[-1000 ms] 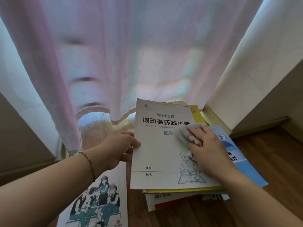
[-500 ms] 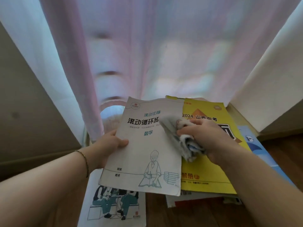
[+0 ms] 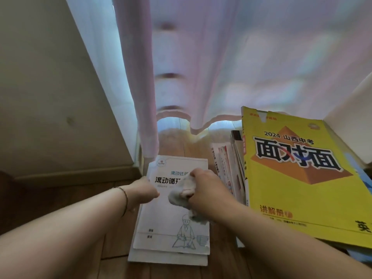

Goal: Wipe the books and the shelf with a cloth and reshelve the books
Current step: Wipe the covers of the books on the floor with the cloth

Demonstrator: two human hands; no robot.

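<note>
Head view: right hand (image 3: 205, 190) grips cloth (image 3: 182, 193); left hand (image 3: 144, 189) seemingly holds booklet (image 3: 173, 224) on wooden floor (image 3: 223, 264).

A sheer pink curtain (image 3: 231, 63) hangs beyond the grip, its scalloped hem stopping just above the floor (image 3: 175, 141). The floor is brown wood planks, running under the grip and out past it to a bright patch below the hem. Left of the grip stands a beige wall (image 3: 46, 87) with a skirting board (image 3: 76, 175) along its foot. A thin bracelet (image 3: 125, 198) circles the wrist just short of the grip. Far right, a pale panel (image 3: 350, 105) rises at the edge of view.
</note>
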